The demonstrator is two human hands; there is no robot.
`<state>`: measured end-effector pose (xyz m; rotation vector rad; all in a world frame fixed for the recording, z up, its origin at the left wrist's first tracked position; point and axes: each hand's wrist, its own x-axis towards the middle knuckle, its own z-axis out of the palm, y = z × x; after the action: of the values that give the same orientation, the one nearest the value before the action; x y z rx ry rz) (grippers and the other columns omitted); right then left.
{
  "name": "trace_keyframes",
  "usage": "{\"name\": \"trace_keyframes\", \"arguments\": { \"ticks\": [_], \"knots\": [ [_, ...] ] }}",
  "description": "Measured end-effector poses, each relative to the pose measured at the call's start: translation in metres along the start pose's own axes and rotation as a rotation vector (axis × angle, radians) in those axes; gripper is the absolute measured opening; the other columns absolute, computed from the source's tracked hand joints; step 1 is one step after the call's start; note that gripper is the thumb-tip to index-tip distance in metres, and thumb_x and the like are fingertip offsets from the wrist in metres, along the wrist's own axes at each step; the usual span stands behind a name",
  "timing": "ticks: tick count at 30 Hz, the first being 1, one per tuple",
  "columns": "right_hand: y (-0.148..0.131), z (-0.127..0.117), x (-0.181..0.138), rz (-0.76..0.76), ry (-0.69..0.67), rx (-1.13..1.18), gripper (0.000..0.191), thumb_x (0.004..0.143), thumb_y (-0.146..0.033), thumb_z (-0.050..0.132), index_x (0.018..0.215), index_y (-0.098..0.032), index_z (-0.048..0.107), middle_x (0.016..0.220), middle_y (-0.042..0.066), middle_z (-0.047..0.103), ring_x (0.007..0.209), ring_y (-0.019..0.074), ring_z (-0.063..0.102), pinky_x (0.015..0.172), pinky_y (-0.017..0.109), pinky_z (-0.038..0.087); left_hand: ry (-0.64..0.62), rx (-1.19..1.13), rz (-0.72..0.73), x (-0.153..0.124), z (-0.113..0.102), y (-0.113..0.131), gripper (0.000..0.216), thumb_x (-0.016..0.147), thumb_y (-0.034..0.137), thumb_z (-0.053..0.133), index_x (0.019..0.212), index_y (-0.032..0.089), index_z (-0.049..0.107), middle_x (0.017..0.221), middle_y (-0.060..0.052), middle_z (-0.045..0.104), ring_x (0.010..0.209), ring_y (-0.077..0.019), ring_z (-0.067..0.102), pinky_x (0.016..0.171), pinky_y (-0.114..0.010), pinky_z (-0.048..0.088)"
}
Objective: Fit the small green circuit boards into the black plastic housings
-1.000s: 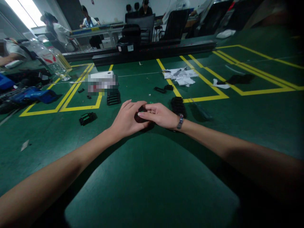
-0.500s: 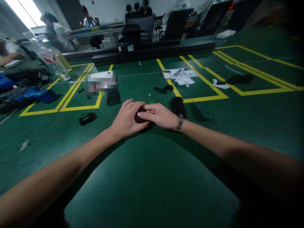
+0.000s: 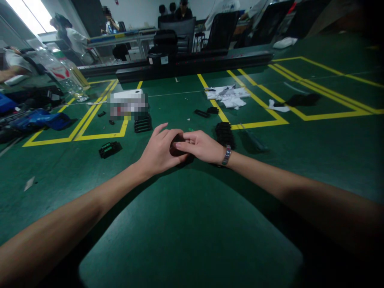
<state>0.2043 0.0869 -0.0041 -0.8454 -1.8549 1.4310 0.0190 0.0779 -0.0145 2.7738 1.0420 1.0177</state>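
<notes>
My left hand [image 3: 162,150] and my right hand [image 3: 202,146] meet over the green table [image 3: 186,224]. Both have their fingers curled round a small thing that the hands almost wholly hide; its kind does not show. My right thumb and fingers reach into the curl of my left hand, and my left forefinger sticks up. Close to my right wrist lies a stack of black ribbed plastic parts [image 3: 225,135]. A black block with green faces [image 3: 109,149] sits to the left of my left hand, and another row of black slotted parts [image 3: 143,123] lies beyond it.
Crumpled white paper [image 3: 228,96] and small black pieces [image 3: 202,113] lie further back. A clear bottle [image 3: 64,76] stands at the left near blue-handled tools [image 3: 45,119]. A long black rail [image 3: 198,65] runs along the far edge. Several people sit beyond.
My right thumb has shifted slightly within the grip, and my left forefinger is raised a little more. Both hands stay in the same place.
</notes>
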Motion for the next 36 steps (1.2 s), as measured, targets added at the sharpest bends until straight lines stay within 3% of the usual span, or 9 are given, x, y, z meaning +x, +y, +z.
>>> {"name": "trace_keyframes", "arguments": {
  "ticks": [4,10,22,31,36],
  "knots": [
    [-0.0007,0.0001,0.0005,0.017,-0.008,0.063,0.02,0.085,-0.033,0.068,0.084,-0.013,0.066,0.078,0.002,0.068,0.071,0.0134,0.058,0.061,0.026,0.041,0.006,-0.013,0.008,-0.0002,-0.0011,0.0009,0.049,0.082,0.037,0.071,0.123,0.017,0.054,0.114,-0.008,0.07,0.107,-0.0229,0.067,0.121,-0.05,0.033],
    [-0.0038,0.0003,-0.0007,0.003,0.003,0.03,0.03,0.082,-0.041,0.073,0.076,-0.014,0.061,0.066,-0.003,0.057,0.061,0.0104,0.049,0.055,0.025,0.033,-0.028,-0.022,-0.035,-0.0005,-0.0001,-0.0005,0.05,0.08,0.04,0.072,0.122,0.018,0.054,0.117,-0.008,0.069,0.109,-0.0248,0.067,0.12,-0.051,0.032],
    [-0.0019,-0.0006,-0.0007,-0.03,-0.006,0.036,0.032,0.083,-0.042,0.073,0.076,-0.014,0.059,0.068,-0.003,0.054,0.062,0.0102,0.046,0.056,0.025,0.032,-0.068,-0.053,-0.12,0.0001,-0.001,0.0027,0.061,0.078,0.043,0.077,0.129,0.018,0.053,0.123,-0.009,0.069,0.113,-0.0262,0.066,0.12,-0.051,0.03],
    [-0.0015,-0.0008,-0.0005,-0.043,0.007,-0.046,0.042,0.085,-0.047,0.072,0.067,-0.017,0.048,0.06,-0.007,0.038,0.055,0.0079,0.033,0.049,0.024,0.022,-0.081,-0.053,-0.138,0.0006,-0.0021,0.0032,0.061,0.078,0.042,0.076,0.129,0.019,0.053,0.123,-0.01,0.068,0.114,-0.0272,0.065,0.12,-0.053,0.03],
    [-0.0023,-0.0005,-0.0006,-0.052,0.009,-0.044,0.043,0.086,-0.048,0.071,0.066,-0.018,0.047,0.059,-0.007,0.038,0.054,0.0074,0.033,0.049,0.024,0.023,-0.082,-0.056,-0.122,0.0005,-0.0013,0.0018,0.061,0.078,0.042,0.076,0.13,0.02,0.053,0.125,-0.01,0.068,0.115,-0.0276,0.065,0.121,-0.054,0.029]
  ]
}}
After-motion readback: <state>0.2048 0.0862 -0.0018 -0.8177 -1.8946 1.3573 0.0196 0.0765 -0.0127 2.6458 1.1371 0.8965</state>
